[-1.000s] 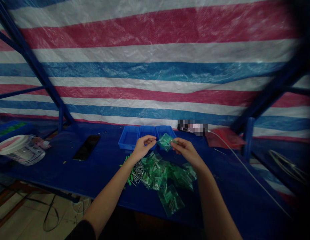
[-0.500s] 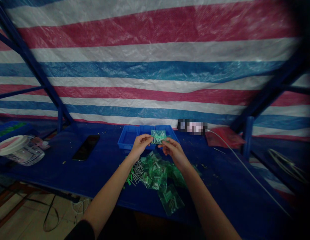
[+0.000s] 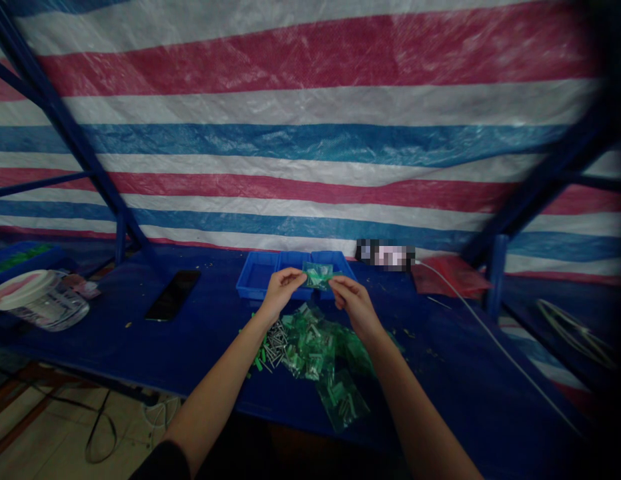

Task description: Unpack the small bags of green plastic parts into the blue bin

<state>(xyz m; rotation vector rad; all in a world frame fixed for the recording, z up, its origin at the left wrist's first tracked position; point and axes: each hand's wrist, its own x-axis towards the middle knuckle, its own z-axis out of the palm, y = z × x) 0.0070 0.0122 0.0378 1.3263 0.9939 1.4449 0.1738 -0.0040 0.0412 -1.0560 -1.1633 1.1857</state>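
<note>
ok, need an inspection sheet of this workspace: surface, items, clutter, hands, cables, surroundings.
Surface: blue table, small scraps scattered.
Items: small bag held up; bag pile, loose metal pins and green pieces on the table; blue bins beyond.
Clutter: dark phone and tub at left, red plastic at right.
Hands: left hand and right hand pinch the small bag.
Cables: white cable crosses the table's right side.
Surroundings: striped sheeting behind, blue frame at both sides.

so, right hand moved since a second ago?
Yes: the right hand has shifted left in the view, judged against the blue trays, which sit in practically the same place.
</note>
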